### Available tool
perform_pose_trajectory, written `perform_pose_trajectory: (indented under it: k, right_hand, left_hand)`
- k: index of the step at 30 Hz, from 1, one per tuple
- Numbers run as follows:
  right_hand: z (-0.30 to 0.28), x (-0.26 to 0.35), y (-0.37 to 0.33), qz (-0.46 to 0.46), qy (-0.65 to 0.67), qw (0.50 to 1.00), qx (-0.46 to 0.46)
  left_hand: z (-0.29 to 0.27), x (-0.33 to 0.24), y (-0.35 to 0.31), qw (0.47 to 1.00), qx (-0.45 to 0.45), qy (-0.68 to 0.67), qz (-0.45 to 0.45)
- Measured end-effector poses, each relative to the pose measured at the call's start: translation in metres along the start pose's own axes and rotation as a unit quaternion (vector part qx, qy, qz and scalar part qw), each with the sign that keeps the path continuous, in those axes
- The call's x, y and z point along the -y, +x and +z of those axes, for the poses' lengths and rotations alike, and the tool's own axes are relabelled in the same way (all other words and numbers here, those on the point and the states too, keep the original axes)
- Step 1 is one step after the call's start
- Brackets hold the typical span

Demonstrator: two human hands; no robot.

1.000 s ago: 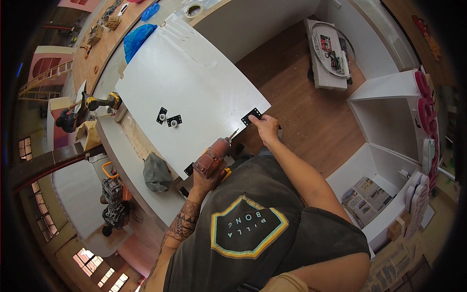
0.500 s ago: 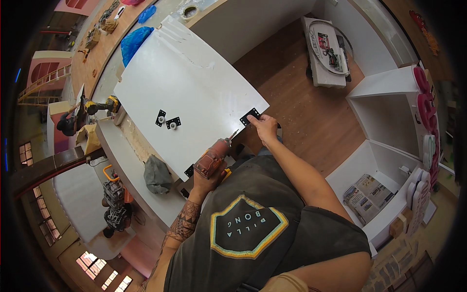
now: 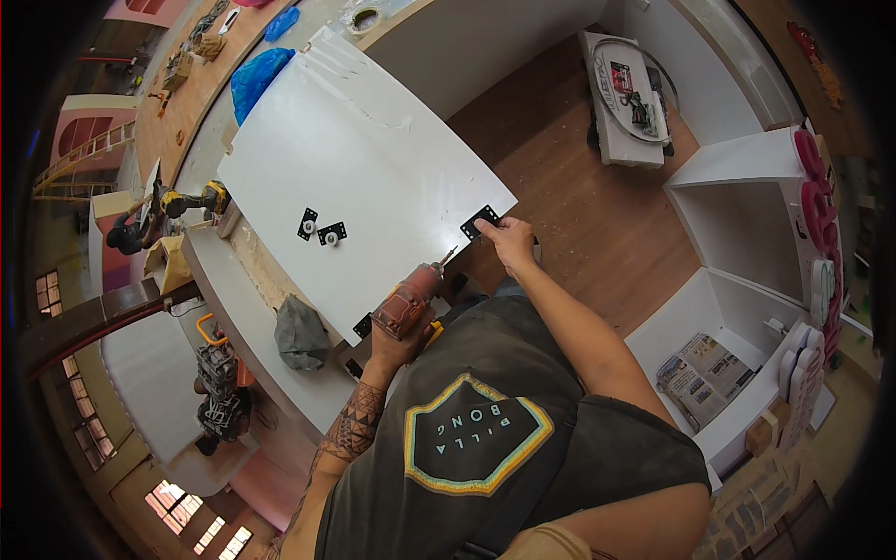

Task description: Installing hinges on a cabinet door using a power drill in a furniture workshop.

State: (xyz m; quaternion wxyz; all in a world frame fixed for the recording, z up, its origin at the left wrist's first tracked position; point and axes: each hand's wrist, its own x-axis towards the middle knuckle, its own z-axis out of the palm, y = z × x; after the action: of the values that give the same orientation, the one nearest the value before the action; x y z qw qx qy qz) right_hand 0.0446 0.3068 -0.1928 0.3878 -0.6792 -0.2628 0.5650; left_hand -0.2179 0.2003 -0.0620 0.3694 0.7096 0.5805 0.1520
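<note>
My left hand (image 3: 397, 348) is wrapped round the grip of a red cordless drill (image 3: 408, 303). Its bit points toward a black metal plate with holes (image 3: 477, 224) at the near right corner of a white board (image 3: 373, 177). On that plate my right hand (image 3: 510, 241) presses with its thumb, the fingers curling under the board's edge. The bit tip stops short of the plate. Two black plates with round pale fittings (image 3: 322, 230) lie on the board's left part. One more black plate (image 3: 362, 328) sits at the near left corner, partly behind the drill.
A yellow and black cordless drill (image 3: 201, 199) rests left of the board, and a grey cloth-like bundle (image 3: 301, 336) lies nearer. Blue plastic (image 3: 259, 82) touches the far left edge. White cubbies (image 3: 742, 219) and a wrapped white package (image 3: 627, 107) stand on the right.
Both hands, the drill and the plate stay nearly where they were. At the far left, a person in the background has shifted slightly.
</note>
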Motion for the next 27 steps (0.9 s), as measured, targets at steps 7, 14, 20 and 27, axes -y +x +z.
perform_pose_trajectory:
  k: [7,14,20,27]
  right_hand:
    - [-0.006,0.021,-0.007,0.006,-0.058,0.998,0.014]
    - [-0.009,0.007,0.006,0.013,-0.034,0.999,0.040]
    - [-0.008,0.014,0.000,0.011,-0.055,0.998,0.031]
    - [-0.006,0.005,0.001,0.009,-0.075,0.997,0.018]
  left_hand:
    - [0.004,0.003,-0.001,1.000,-0.017,-0.017,0.002]
    - [0.001,-0.008,0.003,1.000,-0.018,-0.007,0.011]
    - [0.002,-0.005,0.002,1.000,-0.012,-0.007,0.011]
    - [0.002,-0.008,0.005,1.000,-0.014,-0.001,0.021]
